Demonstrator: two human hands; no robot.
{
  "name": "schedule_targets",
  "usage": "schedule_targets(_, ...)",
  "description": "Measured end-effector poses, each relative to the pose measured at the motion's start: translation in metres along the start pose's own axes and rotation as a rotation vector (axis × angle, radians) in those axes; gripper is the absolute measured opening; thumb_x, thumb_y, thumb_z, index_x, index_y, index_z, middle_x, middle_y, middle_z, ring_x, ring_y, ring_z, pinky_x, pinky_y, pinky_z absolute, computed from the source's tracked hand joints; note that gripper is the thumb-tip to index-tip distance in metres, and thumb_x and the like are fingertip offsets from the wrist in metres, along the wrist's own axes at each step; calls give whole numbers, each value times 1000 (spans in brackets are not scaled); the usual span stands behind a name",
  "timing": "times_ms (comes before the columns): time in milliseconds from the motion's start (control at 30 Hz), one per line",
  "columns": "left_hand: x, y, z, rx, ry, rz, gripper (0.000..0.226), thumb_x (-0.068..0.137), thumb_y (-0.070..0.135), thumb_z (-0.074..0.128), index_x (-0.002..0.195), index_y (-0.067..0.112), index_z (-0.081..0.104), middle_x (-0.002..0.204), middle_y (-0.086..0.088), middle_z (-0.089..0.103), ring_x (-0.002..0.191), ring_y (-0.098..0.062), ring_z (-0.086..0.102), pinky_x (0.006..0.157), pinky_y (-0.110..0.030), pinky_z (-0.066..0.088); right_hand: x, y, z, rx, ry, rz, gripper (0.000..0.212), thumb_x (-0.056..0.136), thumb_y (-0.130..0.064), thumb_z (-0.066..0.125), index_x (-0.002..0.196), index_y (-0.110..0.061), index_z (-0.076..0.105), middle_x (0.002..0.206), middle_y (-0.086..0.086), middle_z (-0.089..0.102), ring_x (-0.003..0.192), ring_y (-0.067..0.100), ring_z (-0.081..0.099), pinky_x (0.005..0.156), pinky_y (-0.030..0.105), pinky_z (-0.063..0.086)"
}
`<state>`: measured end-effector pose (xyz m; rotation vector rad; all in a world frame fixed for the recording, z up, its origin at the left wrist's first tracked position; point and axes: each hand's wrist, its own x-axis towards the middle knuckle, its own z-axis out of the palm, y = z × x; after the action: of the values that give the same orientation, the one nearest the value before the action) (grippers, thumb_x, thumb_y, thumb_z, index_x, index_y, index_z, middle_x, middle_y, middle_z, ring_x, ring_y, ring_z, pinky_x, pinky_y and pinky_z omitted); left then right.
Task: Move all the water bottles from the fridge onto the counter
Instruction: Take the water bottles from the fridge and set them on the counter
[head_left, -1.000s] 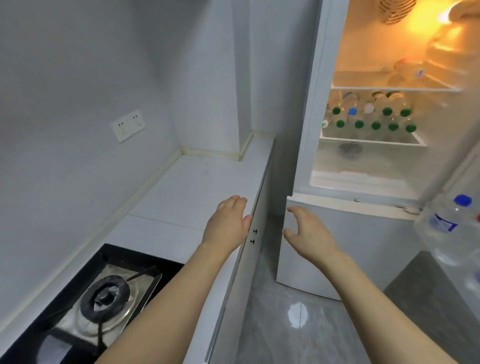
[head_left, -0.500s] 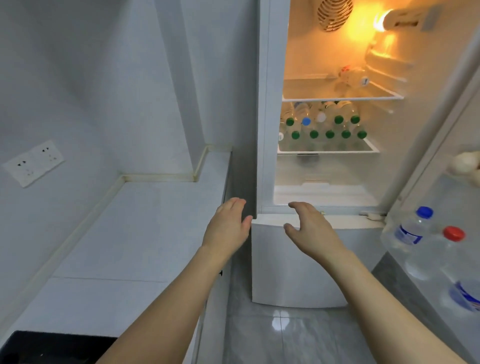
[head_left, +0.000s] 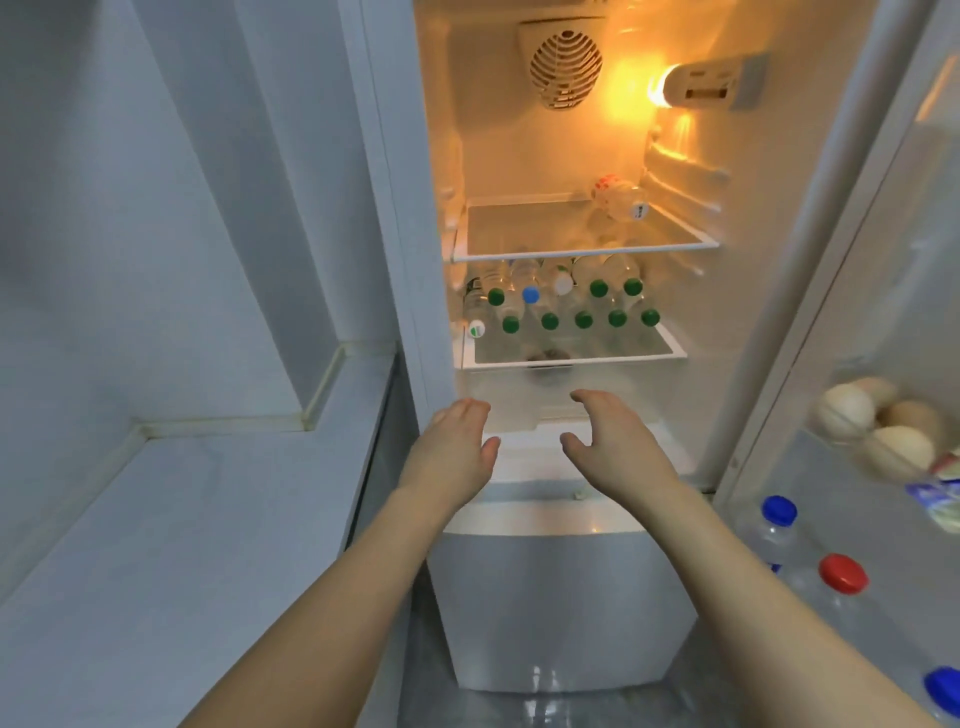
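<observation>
Water bottles (head_left: 566, 306) lie on their sides on the middle fridge shelf (head_left: 571, 359), caps toward the camera, stacked in two rows. Front row: five green caps, plus one white-and-green cap at the 9 o'clock end. Back row: green, blue, white, green, green. One more bottle with a red-and-white label (head_left: 618, 197) lies on the upper shelf (head_left: 582, 253), at its 2 o'clock corner by the right wall; the rest of that shelf is bare glass.

Fridge door (head_left: 883, 467) stands open at 3 o'clock. Its lower rack holds upright bottles: blue cap (head_left: 778, 510), red cap (head_left: 842, 573), another blue cap (head_left: 943, 686) cut by the frame edge. The rack above holds pale eggs (head_left: 878, 421) and a small packet (head_left: 937, 501).

Left hand (head_left: 454, 452): fingers straight and close together, relaxed, holding nothing, just at the fridge's left frame edge. Right hand (head_left: 618, 441): fingers loosely curved, thumb apart, holding nothing. Both hover in front of the clear drawer (head_left: 519, 402) below the middle shelf; open air between them and the bottles.

Worktop (head_left: 197, 519) at 8 o'clock, white, its right edge just beside the fridge cabinet. Lower freezer door (head_left: 561, 597) closed at 6 o'clock. Interior lamp (head_left: 660, 88) lit at 1 o'clock, fan grille (head_left: 566, 67) at 12.
</observation>
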<state>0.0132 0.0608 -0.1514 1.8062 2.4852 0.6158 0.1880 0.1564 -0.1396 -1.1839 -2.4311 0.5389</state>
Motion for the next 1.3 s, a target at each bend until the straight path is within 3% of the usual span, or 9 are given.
schedule_targets(233, 55, 16, 17, -160, 3, -115, 49, 98, 36, 50, 142, 14, 43, 145, -3, 46, 130, -21, 46, 104, -31, 37, 55, 19, -24, 62, 85, 15, 57, 94, -24, 55, 146, -13, 35, 150, 5, 39, 136, 23, 38, 109, 34, 33)
schedule_targets(400, 100, 23, 28, -500, 1, -337, 46, 95, 39, 54, 134, 14, 51, 134, -2, 55, 117, -21, 55, 93, -31, 44, 110, 25, -34, 194, 222, 58, 61, 92, -24, 57, 147, -9, 34, 148, 9, 42, 135, 25, 39, 109, 39, 35)
schedule_targets(500, 129, 24, 34, -732, -2, -453, 35, 94, 39, 56, 120, 14, 57, 117, -4, 61, 101, -19, 57, 79, -30, 45, 149, 27, -46, 254, 343, 84, 56, 89, -22, 58, 141, -9, 41, 138, 10, 51, 126, 27, 48, 100, 39, 42)
schedule_targets(633, 171, 21, 44, -1008, -11, -587, 23, 94, 38, 57, 103, 17, 58, 100, -3, 62, 101, -24, 60, 95, -43, 51, 202, 35, -69, 267, 479, 120, 52, 91, -25, 56, 139, -9, 43, 134, 11, 51, 124, 29, 48, 97, 40, 42)
schedule_targets(733, 198, 19, 49, -1155, -23, -663, 22, 95, 37, 56, 104, 17, 57, 105, -4, 61, 102, -23, 61, 94, -40, 52, 239, 42, -82, 213, 545, 141, 52, 90, -26, 55, 138, -8, 45, 135, 12, 51, 125, 30, 47, 103, 44, 41)
schedule_targets(933, 242, 25, 57, -1345, -63, -695, 20, 99, 30, 53, 111, 13, 54, 103, -2, 60, 92, -16, 59, 75, -27, 50, 308, 59, -93, 5, 498, 233, 51, 90, -31, 56, 133, -6, 45, 132, 14, 51, 121, 34, 49, 99, 45, 41)
schedule_targets(1100, 267, 24, 69, -1387, -103, -727, 18, 100, 30, 51, 111, 15, 52, 107, -2, 61, 101, -18, 60, 86, -31, 51, 349, 69, -94, -172, 456, 324, 56, 92, -39, 54, 133, -3, 42, 132, 20, 44, 115, 39, 53, 93, 47, 46)
schedule_targets(1300, 292, 28, 88, -1464, -145, -767, 15, 102, 27, 49, 112, 16, 50, 104, -2, 61, 92, -16, 62, 85, -32, 52, 367, 76, -93, -121, 432, 296, 52, 95, -36, 52, 134, -7, 34, 117, 17, 62, 106, 39, 60, 86, 49, 50)
